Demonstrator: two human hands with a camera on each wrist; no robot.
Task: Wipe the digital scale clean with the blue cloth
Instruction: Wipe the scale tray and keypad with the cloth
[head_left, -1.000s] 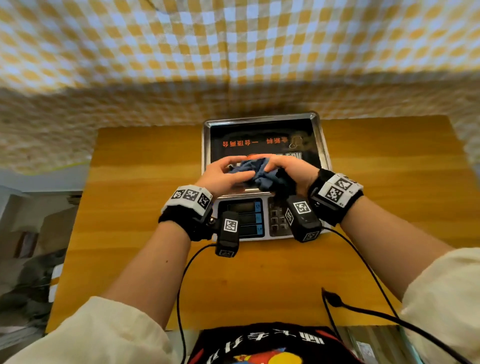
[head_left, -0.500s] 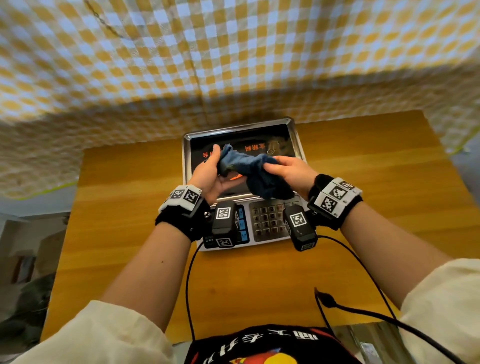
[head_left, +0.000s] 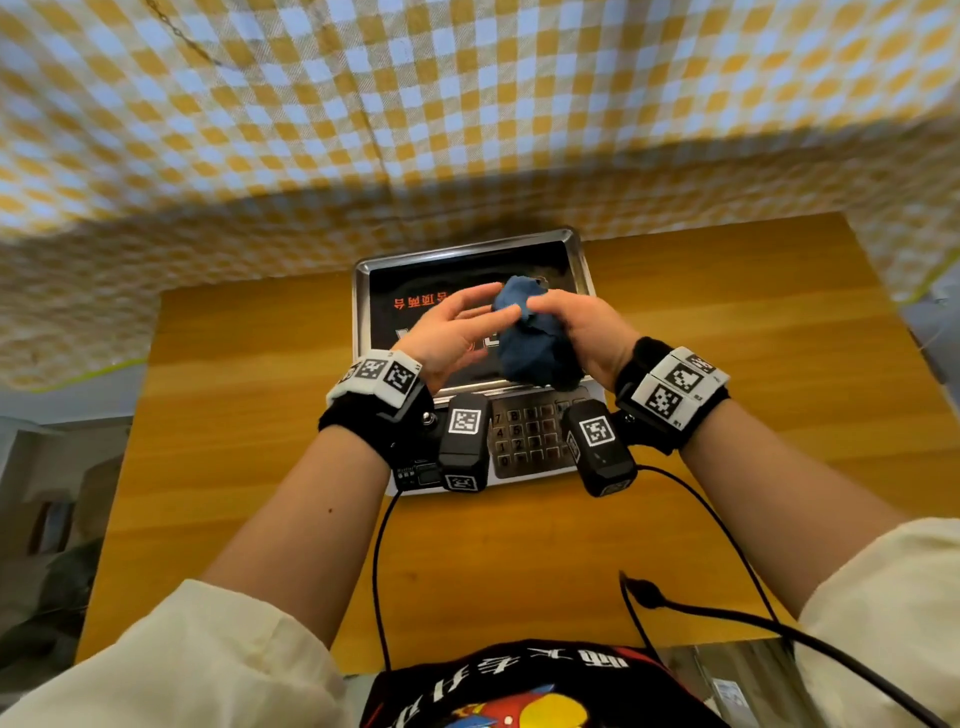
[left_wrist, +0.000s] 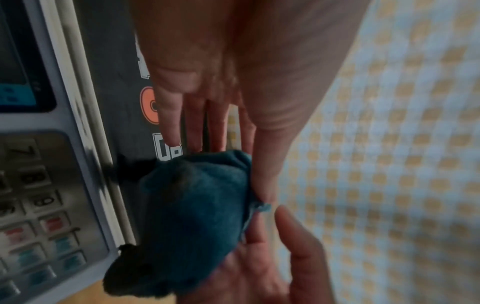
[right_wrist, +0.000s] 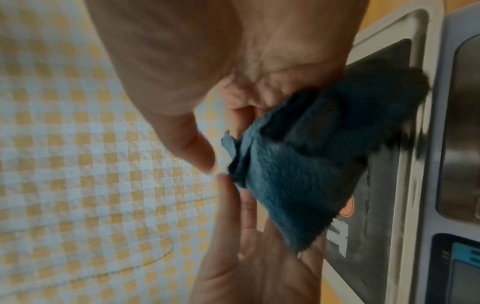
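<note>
Both hands are raised over the scale (head_left: 470, 260), with the blue cloth (head_left: 530, 338) bunched between them. Our right hand (head_left: 582, 332) has its fingers curled round the bundle and carries most of it, the thumb lying along the top edge. Our left hand (head_left: 452, 332) is spread, fingers nearly straight, and only its fingertips (head_left: 511, 312) meet the cloth near the upper fold; it grips nothing, as far as we can see. In the left wrist view the cloth (left_wrist: 197, 205) hangs as a loose wad above the dark weighing plate; whether its lower end brushes the plate we cannot tell.

The scale sits on the wooden table (head_left: 727, 322), close to its far edge, its keypad (head_left: 524, 436) toward us and partly hidden by our wrist cameras.

We judge the cloth soft, light and limp: it will sag and unfold unless gathered, so it is best held as a pad under a flat palm, loose ends tucked in. The scale looks rigid and fairly heavy, its steel rim and plate smooth, so it should stay put under wiping. Around the keypad and display we would press lightly.
</note>
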